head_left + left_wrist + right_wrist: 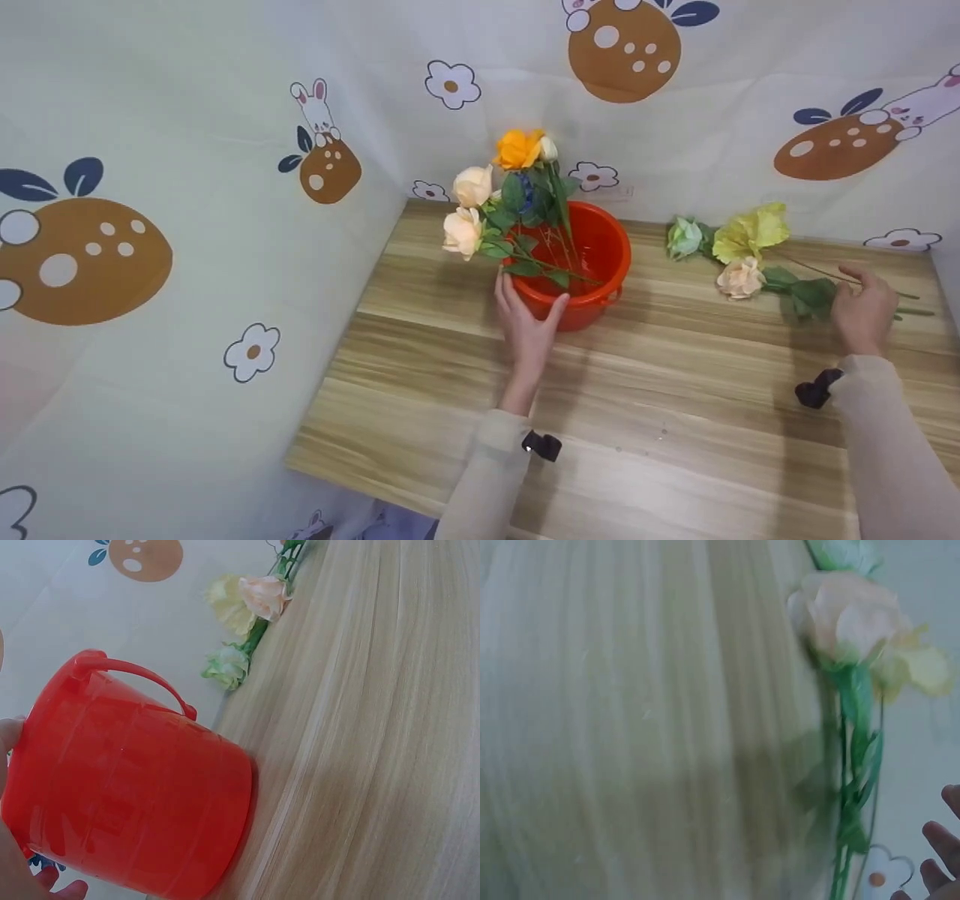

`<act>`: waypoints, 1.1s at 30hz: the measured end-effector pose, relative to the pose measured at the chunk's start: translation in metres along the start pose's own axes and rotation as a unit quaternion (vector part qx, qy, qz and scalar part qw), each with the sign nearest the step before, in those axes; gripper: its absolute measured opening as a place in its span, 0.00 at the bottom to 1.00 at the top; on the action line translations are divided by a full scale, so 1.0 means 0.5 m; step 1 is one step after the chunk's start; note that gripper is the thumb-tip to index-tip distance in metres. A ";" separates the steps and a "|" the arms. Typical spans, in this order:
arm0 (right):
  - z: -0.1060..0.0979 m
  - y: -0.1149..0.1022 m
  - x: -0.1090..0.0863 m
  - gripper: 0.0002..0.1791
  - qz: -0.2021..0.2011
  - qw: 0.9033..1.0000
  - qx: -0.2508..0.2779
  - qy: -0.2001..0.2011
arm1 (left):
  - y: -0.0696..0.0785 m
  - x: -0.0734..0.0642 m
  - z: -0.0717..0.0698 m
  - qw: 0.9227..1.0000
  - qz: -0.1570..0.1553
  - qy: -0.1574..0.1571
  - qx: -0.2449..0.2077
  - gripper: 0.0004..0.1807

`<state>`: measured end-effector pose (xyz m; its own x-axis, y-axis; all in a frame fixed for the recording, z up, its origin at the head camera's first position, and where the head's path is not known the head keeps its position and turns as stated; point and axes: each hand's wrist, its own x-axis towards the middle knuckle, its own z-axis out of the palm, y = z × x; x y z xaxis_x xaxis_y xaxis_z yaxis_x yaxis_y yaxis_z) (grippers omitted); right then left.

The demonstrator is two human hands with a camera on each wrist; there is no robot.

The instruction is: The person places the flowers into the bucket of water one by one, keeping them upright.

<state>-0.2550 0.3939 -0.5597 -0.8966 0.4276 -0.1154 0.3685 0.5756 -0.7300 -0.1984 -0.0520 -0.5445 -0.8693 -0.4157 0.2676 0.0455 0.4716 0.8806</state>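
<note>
A red plastic bucket (609, 225) stands on the table with artificial flowers leaning over its left rim. Among them are an orange rose (519, 149), a white bud (549, 148) and two peach roses (462, 232). My left hand (526, 322) holds the bucket's near left side, thumb and fingers spread around its wall. On the right lie a peach rose (741, 278), a yellow flower (750, 232) and a pale green flower (684, 238). My right hand (864, 307) is over their stems, and the right wrist view shows its fingers (939, 840) apart, beside the stems.
The wood-grain table (675, 420) meets a printed cloth backdrop (187, 225) at the back and left. The bucket's red handle (146, 675) hangs down on its right side. Its left edge and front left corner are in view.
</note>
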 end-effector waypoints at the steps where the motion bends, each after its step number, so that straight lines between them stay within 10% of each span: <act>1: -0.002 0.010 0.000 0.27 -0.001 1.000 -0.012 -0.006 | 0.000 0.000 0.001 1.000 -0.001 -0.001 0.000 0.56; 11: -0.004 0.081 -0.008 0.32 -0.018 0.992 -0.097 -0.079 | -0.001 0.000 0.000 1.000 -0.004 -0.004 0.001 0.56; 33: 0.009 0.096 -0.038 0.12 -0.122 0.982 -0.141 -0.004 | -0.001 0.000 -0.001 1.000 -0.006 -0.007 0.009 0.56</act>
<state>-0.2213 0.4101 -0.5955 -0.9682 0.2480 0.0332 0.1951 0.8311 -0.5208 -0.1982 -0.0529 -0.5448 -0.8761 -0.4108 0.2523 0.0268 0.4811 0.8763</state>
